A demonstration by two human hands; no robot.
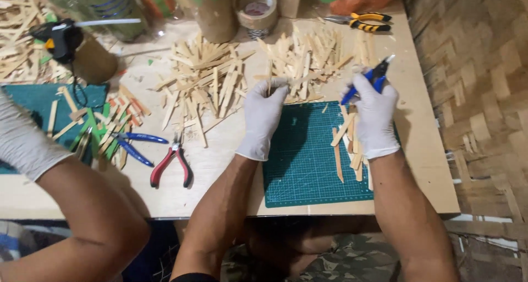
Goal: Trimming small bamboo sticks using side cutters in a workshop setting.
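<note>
Both my hands wear white gloves. My left hand (263, 114) pinches a thin wooden stick (300, 79) just above the top edge of the green cutting mat (308, 161). My right hand (375, 114) grips blue-handled cutters (374, 77), whose tip points up and to the right. Several cut stick pieces (347, 144) lie on the mat's right side, under my right hand. Two heaps of pale wooden sticks (212, 81) cover the table behind my hands.
Red-handled pliers (173, 162) and blue-handled pliers (135, 145) lie left of the mat. Another person's gloved arm (49, 172) reaches over a second green mat (33, 103). A black glue gun (58, 37), tape roll (256, 10), cardboard tube (212, 10) and yellow-handled pliers (363, 22) stand at the back. A woven wall (478, 67) runs along the right.
</note>
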